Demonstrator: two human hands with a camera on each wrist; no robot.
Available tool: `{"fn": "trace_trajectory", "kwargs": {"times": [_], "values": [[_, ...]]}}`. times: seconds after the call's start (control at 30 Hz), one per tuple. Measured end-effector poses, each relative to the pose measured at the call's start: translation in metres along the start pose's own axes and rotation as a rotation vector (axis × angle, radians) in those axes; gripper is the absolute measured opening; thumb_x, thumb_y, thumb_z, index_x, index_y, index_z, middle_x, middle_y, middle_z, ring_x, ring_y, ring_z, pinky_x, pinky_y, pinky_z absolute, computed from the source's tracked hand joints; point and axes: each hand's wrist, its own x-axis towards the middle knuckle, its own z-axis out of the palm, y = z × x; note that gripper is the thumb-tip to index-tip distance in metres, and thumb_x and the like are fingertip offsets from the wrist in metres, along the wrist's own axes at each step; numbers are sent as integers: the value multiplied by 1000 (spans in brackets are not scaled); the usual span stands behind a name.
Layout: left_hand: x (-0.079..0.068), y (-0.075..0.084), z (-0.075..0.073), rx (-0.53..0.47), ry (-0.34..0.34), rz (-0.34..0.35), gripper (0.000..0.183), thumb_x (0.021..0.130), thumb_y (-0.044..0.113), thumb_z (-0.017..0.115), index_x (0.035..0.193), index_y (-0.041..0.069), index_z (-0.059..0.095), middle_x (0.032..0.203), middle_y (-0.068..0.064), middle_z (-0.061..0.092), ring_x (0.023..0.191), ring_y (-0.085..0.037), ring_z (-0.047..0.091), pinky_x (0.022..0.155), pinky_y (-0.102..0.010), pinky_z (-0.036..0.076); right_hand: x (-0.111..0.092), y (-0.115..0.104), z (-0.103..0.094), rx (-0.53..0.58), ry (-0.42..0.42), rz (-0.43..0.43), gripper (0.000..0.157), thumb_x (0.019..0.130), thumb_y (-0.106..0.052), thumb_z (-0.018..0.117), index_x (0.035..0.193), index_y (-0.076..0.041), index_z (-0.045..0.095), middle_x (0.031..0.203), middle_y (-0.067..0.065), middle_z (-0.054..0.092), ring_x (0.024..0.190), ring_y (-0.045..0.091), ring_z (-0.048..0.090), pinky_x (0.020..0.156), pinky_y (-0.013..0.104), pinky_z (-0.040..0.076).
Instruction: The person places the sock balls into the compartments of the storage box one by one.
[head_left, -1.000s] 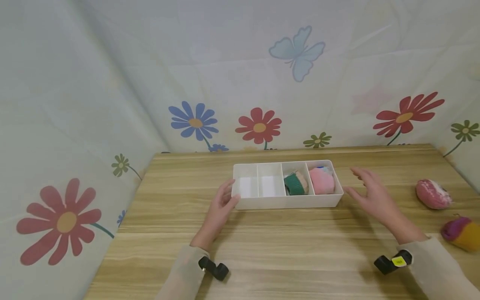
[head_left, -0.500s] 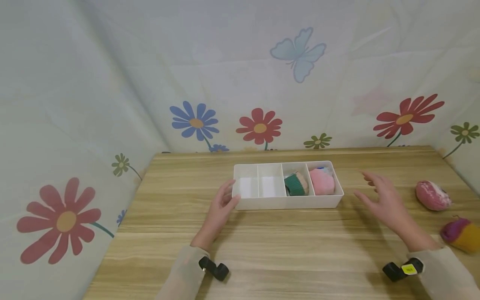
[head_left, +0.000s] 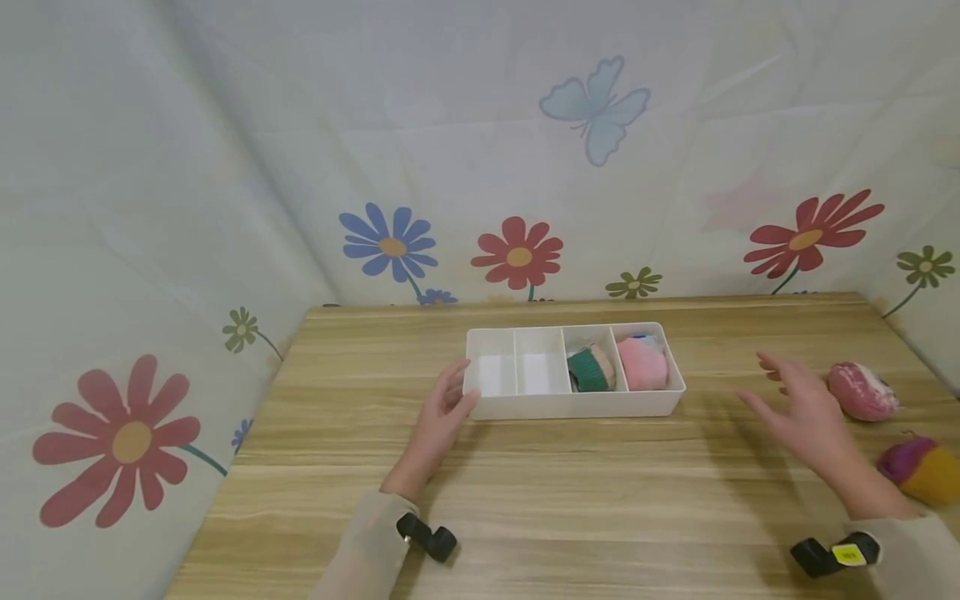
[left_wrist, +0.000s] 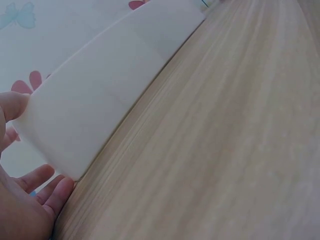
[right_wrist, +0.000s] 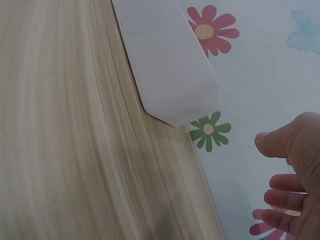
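A white box (head_left: 573, 406) with a row of compartments stands on the table. My left hand (head_left: 444, 408) rests against its left end, thumb at the near corner and fingers along the short side. In the left wrist view the thumb (left_wrist: 14, 105) touches the box's upper corner. One compartment holds a green ribbed, beige fabric bundle like a balled sock (head_left: 589, 370); the rightmost holds a soft pink bundle (head_left: 642, 363). My right hand (head_left: 806, 421) is held above the table right of the box, fingers apart, holding nothing. The two left compartments show bare floors.
At the table's right lie a pink and white fuzzy bundle (head_left: 862, 392) and a purple and yellow one (head_left: 924, 468), both close to my right hand. A flower-printed cloth (head_left: 450, 150) hangs behind and beside the wooden table (head_left: 570, 508).
My right hand has moved right, away from the box's right end towards the loose bundles. My left hand and the box have stayed in place.
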Motion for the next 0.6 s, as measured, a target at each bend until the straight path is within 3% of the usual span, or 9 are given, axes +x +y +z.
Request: {"fn": "trace_trajectory", "kwargs": {"times": [0.5, 0.6], "values": [[1, -2, -1, 7, -8, -7, 54, 96, 18, 53, 144, 11, 30, 140, -21, 36, 121, -37, 42, 95, -50, 38, -9, 21, -22, -37, -3, 4, 58, 84, -16, 70, 126, 14, 42, 107, 35, 48, 94, 47, 45, 73, 60, 37], [0, -1, -1, 0, -6, -17, 54, 96, 18, 53, 144, 12, 30, 140, -20, 36, 122, -36, 42, 96, -50, 37, -12, 25, -25, -77, 25, -8, 58, 82, -17, 72, 122, 14, 45, 100, 32, 51, 88, 43, 46, 70, 54, 37]]}}
